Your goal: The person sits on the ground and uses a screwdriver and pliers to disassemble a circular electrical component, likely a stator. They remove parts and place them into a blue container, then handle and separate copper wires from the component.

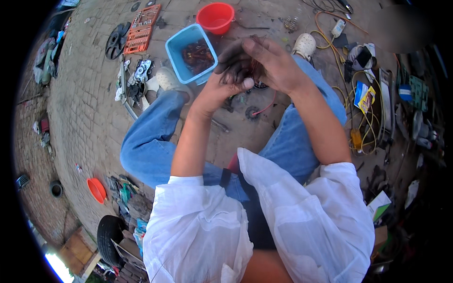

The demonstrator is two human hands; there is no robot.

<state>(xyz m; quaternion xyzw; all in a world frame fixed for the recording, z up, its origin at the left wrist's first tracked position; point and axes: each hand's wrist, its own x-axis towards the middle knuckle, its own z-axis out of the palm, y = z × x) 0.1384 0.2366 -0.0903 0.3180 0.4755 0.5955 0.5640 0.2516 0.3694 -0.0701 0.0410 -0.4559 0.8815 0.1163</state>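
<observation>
Strands of thin reddish-brown wire (255, 70) show at far centre, between the cupped left hand (221, 89) and right hand (278, 65); whether either grips is hidden. They look light, springy, best pinched mid-bundle.

A tangled bunch of thin, dark reddish wire (255, 70) sits between the left hand (224, 87) and right hand (275, 64).
</observation>
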